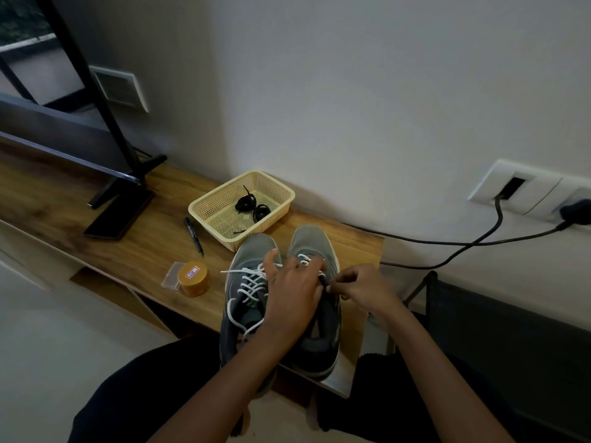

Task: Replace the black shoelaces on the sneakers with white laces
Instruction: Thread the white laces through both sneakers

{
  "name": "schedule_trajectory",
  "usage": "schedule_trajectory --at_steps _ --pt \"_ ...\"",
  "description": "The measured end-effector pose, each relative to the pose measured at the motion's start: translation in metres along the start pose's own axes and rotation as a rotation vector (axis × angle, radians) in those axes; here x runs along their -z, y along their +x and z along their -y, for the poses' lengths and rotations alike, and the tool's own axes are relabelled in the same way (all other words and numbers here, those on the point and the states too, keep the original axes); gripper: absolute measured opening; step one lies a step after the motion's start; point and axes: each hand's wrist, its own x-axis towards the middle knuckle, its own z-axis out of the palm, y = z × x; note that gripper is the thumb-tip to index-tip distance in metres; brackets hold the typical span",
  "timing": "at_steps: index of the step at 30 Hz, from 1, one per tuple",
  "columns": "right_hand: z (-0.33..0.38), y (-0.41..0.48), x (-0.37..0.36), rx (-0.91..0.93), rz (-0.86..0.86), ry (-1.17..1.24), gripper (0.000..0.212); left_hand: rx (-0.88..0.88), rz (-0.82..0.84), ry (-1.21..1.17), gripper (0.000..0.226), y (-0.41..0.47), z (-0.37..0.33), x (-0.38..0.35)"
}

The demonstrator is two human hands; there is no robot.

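Sneakers stand side by side on the wooden table's near end. The right hand pinches the right shoe's lace. The left hand lies over its eyelets, and I cannot tell whether it grips anything.

grey sneakers side by side, white laces threaded, black laces apparently coiled

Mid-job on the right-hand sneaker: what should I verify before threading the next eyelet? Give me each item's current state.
1. Old black coiled laces are off the shoes and in the cream plastic mesh basket: ok.
2. Left grey sneaker is threaded with its white lace: ok, ends untied.
3. Left hand rests on the right grey sneaker: ok.
4. Right hand pinches the right sneaker's white lace: ok.
5. Remaining eyelets are free: cannot tell, the hands cover them.
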Motion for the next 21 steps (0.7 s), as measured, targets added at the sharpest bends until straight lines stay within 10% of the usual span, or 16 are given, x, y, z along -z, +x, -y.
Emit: schedule_trajectory --at_steps 17,21 --pt "-0.0027 -0.0025 -0.0058 0.187 0.011 -0.215 0.015 -0.043 -0.005 -0.133 0.055 -0.0001 0.0000 -0.0022" --pt "-0.0041 -0.0020 -0.0060 0.199 0.017 -0.183 0.022 -0.127 -0.020 -0.107 0.023 0.0040 0.0048 -0.0030"
